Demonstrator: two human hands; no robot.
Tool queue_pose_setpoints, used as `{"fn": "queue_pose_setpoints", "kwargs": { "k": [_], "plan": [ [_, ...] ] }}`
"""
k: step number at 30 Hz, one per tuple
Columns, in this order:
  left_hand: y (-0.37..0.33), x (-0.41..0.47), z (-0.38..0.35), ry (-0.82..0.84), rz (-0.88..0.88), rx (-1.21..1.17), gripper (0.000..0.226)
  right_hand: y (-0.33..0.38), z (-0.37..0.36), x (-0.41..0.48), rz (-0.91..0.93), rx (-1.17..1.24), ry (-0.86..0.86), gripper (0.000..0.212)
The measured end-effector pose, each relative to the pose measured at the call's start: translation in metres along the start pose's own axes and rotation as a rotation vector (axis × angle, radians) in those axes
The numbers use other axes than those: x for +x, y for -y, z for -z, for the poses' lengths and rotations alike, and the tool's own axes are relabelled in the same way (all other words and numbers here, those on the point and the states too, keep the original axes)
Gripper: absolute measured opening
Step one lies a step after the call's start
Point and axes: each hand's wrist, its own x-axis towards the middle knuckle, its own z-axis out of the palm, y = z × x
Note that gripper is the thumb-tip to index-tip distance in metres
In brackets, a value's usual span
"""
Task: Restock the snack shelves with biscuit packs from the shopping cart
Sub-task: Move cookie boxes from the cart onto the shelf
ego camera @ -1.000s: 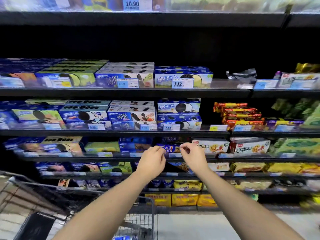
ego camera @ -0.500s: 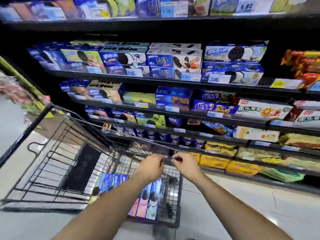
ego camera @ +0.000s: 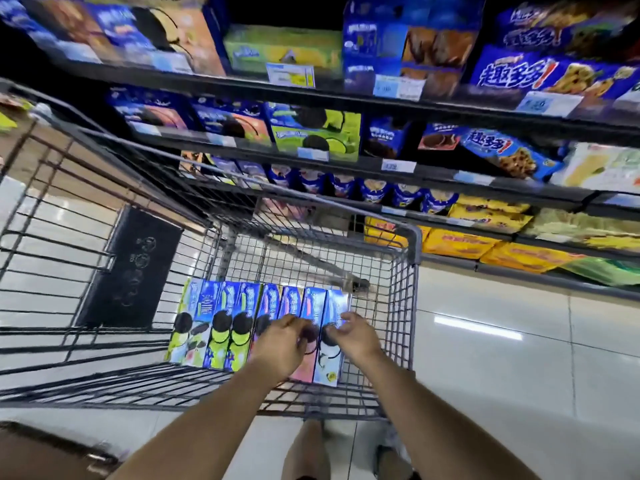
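Note:
Several biscuit packs (ego camera: 221,327) lie side by side in a row on the floor of the wire shopping cart (ego camera: 403,271), blue boxes with green, pink and white ends. My left hand (ego camera: 280,341) is down over the pink packs (ego camera: 300,367), fingers loosely curled and touching them. My right hand (ego camera: 353,336) rests its fingertips on the rightmost white-ended pack (ego camera: 329,365). No pack is lifted out of the row. The snack shelves (ego camera: 346,98) rise behind the cart, packed with blue, green and yellow biscuit boxes.
A black panel (ego camera: 130,268) hangs on the cart's left wall. Yellow packs (ego camera: 460,244) fill the lowest shelf to the right. Shiny tiled floor (ego camera: 502,341) lies right of the cart. My legs and feet (ego camera: 311,445) stand just behind the cart's near rim.
My view has swung down from the shelves to the cart. Both hands have dropped from shelf height into the cart and reached the packs at the row's right end.

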Motion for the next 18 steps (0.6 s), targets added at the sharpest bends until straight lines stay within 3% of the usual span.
{"fn": "queue_pose_setpoints", "kwargs": {
  "k": [8,10,12,18],
  "plan": [
    [0.037,0.065,-0.04,0.215,-0.116,0.255,0.077,-0.04,-0.027,0.071,-0.218,0.159,-0.087,0.07],
    [0.045,0.073,-0.051,0.209,-0.153,0.302,0.078,-0.046,-0.031,0.08,-0.206,0.183,-0.078,0.052],
    [0.053,0.075,-0.06,0.168,-0.181,0.334,0.08,-0.053,-0.036,0.085,-0.186,0.263,-0.071,0.016],
    [0.068,0.077,-0.067,0.087,-0.25,0.326,0.083,-0.062,-0.043,0.091,-0.102,0.493,0.05,0.018]
  ]
}}
